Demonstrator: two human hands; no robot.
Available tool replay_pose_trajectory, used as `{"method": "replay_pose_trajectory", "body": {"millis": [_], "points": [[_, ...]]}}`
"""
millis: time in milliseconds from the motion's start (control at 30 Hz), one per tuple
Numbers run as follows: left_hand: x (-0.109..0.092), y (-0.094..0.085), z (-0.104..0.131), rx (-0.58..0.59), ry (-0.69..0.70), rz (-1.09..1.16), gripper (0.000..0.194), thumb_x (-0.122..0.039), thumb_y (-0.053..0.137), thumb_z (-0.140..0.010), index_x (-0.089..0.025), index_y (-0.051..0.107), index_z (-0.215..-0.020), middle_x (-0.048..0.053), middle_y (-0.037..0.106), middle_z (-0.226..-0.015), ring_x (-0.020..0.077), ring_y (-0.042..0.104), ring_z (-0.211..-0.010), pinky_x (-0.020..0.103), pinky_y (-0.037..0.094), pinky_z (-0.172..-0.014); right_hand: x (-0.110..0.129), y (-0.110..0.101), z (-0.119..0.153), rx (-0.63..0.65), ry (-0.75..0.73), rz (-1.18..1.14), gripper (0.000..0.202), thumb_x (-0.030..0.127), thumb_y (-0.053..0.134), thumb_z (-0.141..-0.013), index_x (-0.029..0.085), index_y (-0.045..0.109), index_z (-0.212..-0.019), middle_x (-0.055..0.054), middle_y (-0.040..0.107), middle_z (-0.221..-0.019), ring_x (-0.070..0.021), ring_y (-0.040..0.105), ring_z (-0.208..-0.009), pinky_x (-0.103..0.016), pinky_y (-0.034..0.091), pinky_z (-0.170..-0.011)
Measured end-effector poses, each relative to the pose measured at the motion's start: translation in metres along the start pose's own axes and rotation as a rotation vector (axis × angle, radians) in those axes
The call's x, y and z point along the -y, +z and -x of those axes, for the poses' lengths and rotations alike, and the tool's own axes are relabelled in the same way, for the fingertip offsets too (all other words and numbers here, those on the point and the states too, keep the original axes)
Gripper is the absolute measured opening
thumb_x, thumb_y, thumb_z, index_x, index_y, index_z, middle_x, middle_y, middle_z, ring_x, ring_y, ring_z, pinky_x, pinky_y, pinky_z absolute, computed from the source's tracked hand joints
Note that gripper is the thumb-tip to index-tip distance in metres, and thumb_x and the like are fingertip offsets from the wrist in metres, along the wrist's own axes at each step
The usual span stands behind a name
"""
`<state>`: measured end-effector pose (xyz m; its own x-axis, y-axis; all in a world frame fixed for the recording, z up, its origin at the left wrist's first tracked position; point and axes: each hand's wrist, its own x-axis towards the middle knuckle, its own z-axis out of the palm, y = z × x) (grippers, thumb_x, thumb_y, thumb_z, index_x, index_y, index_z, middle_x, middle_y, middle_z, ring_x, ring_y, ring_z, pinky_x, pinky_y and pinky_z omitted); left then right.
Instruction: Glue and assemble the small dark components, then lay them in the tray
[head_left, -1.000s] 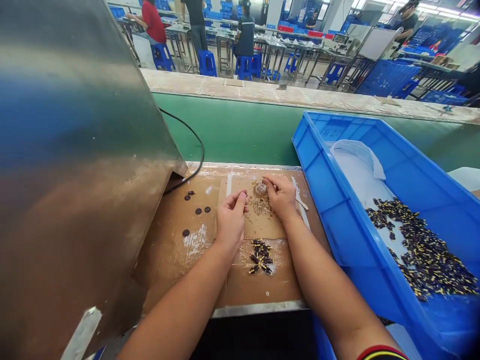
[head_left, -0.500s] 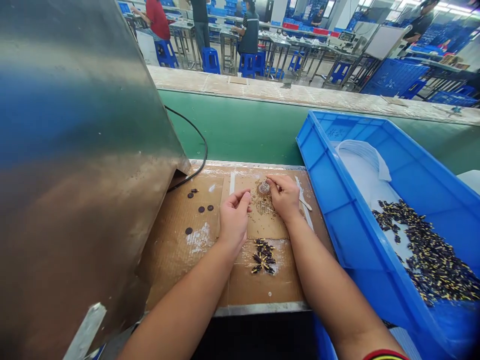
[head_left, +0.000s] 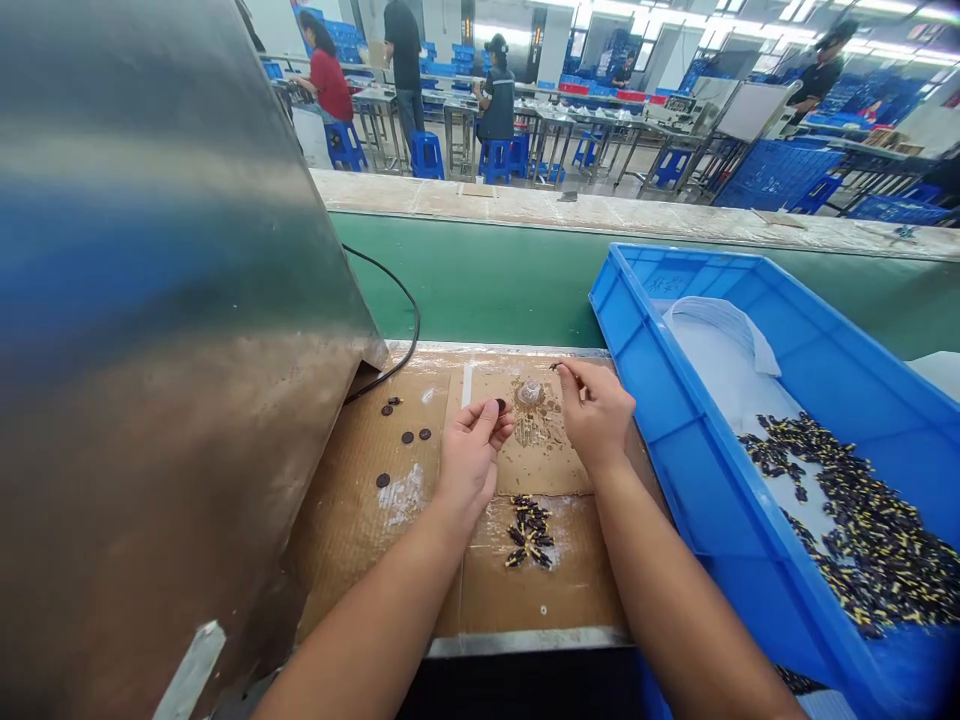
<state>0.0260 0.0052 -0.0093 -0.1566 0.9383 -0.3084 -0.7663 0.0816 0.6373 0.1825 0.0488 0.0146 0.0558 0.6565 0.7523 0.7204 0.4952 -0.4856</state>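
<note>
hands (head_left: 474, 440) (head_left: 598, 408) pinched — dark disc (head_left: 501, 406) left, tiny dark piece (head_left: 554, 367) right

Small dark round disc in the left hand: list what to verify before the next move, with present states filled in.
1. Small dark round disc gripped by the left hand: ok.
2. Tiny dark piece pinched by the right hand: ok.
3. Small clear round container apart from both hands: ok.
4. Container's contents: cannot tell, too small.
5. Brown cardboard sheet free of marks: not ok, dark spots surround the container.
</note>
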Motion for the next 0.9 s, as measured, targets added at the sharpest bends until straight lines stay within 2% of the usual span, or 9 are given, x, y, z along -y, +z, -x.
{"method": "replay_pose_trajectory", "body": {"millis": [67,133,200,300,400,567,767,833,900], "points": [[-0.002,0.001,0.002,0.016,-0.057,0.033,0.026,-0.024,0.086,-0.075,-0.01,0.068,-0.087,0.011,0.074,-0.088,0.0103,0.066,-0.069,0.019,0.054,-0.065,0.005,-0.004,0.004,-0.064,0.097,-0.083,0.019,0.031,0.063,-0.096,0.021,0.076,-0.106,-0.008,0.078,-0.1,-0.019,0.069,-0.082,-0.034,0.057,-0.075],[-0.005,0.003,0.003,0.021,-0.099,0.063,0.019,-0.02,0.083,-0.078,-0.01,0.068,-0.086,0.011,0.074,-0.087,0.0101,0.067,-0.069,0.018,0.055,-0.064,0.012,-0.006,0.011,-0.067,0.244,-0.253,0.019,0.033,0.065,-0.094,0.02,0.075,-0.104,-0.007,0.077,-0.096,-0.0178,0.07,-0.08,-0.031,0.058,-0.07],[-0.006,0.004,0.005,0.021,-0.126,0.083,0.015,-0.017,0.08,-0.081,-0.01,0.068,-0.086,0.011,0.073,-0.086,0.0099,0.068,-0.07,0.016,0.056,-0.065,0.019,-0.006,0.018,-0.017,0.381,-0.458,0.02,0.035,0.067,-0.093,0.019,0.074,-0.103,-0.006,0.076,-0.092,-0.0172,0.072,-0.077,-0.029,0.06,-0.064],[-0.007,0.006,0.006,0.008,-0.133,0.078,0.014,-0.013,0.081,-0.079,-0.009,0.07,-0.086,0.011,0.074,-0.088,0.0092,0.069,-0.072,0.016,0.057,-0.069,0.028,-0.004,0.024,0.083,0.504,-0.697,0.023,0.038,0.071,-0.09,0.02,0.074,-0.103,-0.005,0.076,-0.089,-0.0176,0.074,-0.078,-0.027,0.062,-0.058],[-0.006,0.007,0.008,0.023,-0.073,0.044,0.021,-0.015,0.087,-0.072,-0.009,0.072,-0.086,0.01,0.075,-0.091,0.01,0.071,-0.076,0.017,0.059,-0.076,0.033,-0.004,0.026,0.174,0.587,-0.862,0.024,0.041,0.073,-0.089,0.021,0.073,-0.101,-0.004,0.076,-0.091,-0.0181,0.075,-0.083,-0.027,0.066,-0.061],[-0.002,0.008,0.011,0.066,0.146,-0.06,0.032,-0.026,0.093,-0.065,-0.013,0.074,-0.087,0.008,0.075,-0.09,0.0122,0.072,-0.082,0.023,0.059,-0.081,0.04,-0.004,0.029,0.274,0.631,-0.942,0.026,0.044,0.075,-0.087,0.02,0.073,-0.098,-0.003,0.074,-0.094,-0.0165,0.074,-0.089,-0.029,0.068,-0.074],[-0.002,0.004,0.012,0.102,0.291,-0.262,0.025,-0.031,0.087,-0.075,-0.015,0.077,-0.093,0.011,0.076,-0.097,0.0155,0.073,-0.087,0.028,0.059,-0.086,0.045,-0.006,0.031,0.303,0.637,-0.98,0.024,0.043,0.074,-0.088,0.02,0.072,-0.096,-0.005,0.076,-0.097,-0.0174,0.075,-0.092,-0.033,0.068,-0.082],[-0.004,0.004,0.012,0.103,0.311,-0.256,0.022,-0.03,0.087,-0.075,-0.016,0.078,-0.09,0.009,0.076,-0.094,0.0153,0.072,-0.085,0.029,0.059,-0.085,0.047,-0.006,0.03,0.287,0.623,-0.982,0.023,0.041,0.074,-0.089,0.02,0.072,-0.098,-0.004,0.076,-0.096,-0.0161,0.074,-0.088,-0.031,0.067,-0.079],[-0.008,0.006,0.013,0.115,0.269,-0.194,0.019,-0.029,0.088,-0.072,-0.017,0.077,-0.083,0.008,0.076,-0.091,0.0144,0.072,-0.082,0.028,0.059,-0.084,0.049,-0.007,0.03,0.233,0.604,-0.958,0.02,0.038,0.075,-0.088,0.021,0.072,-0.097,-0.003,0.077,-0.093,-0.0134,0.073,-0.08,-0.027,0.066,-0.073]]}}
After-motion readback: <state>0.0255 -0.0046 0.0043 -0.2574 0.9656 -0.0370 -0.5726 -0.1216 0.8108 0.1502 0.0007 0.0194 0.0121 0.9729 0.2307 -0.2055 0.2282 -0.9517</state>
